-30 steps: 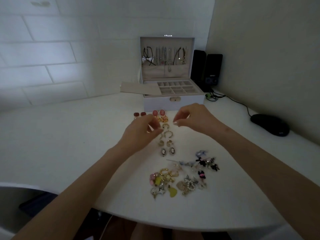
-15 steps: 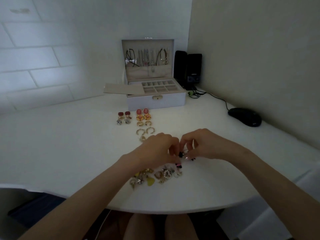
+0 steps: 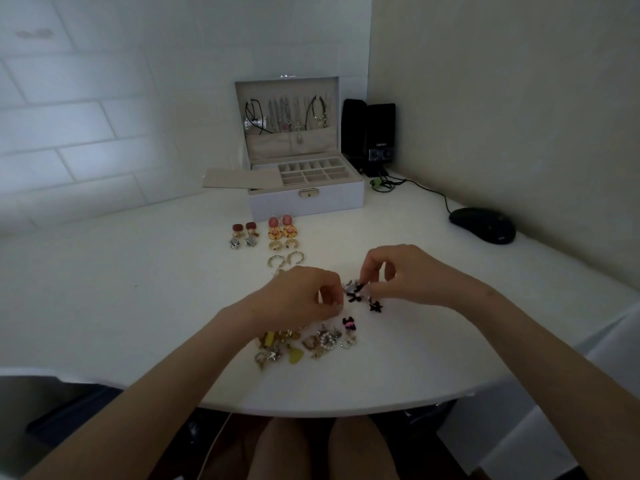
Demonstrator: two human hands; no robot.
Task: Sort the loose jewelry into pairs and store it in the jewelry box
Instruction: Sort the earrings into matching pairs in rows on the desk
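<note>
Table open on the left, cluttered down the middle.
Left half of table (image 3: 104, 289) is bare. Sorted pairs (image 3: 277, 237) lie in rows just in front of jewelry box (image 3: 306, 199), blocking a low straight path. Loose pile (image 3: 304, 344) and black earrings (image 3: 355, 296) sit near the front edge. Mouse (image 3: 483, 225), cable (image 3: 426, 188) and speakers (image 3: 369, 133) crowd the right side by the wall.

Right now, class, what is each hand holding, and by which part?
The right hand pinches the black-and-silver earring by its upper end. The left hand curls beside it; whether it holds anything cannot be told.
</note>
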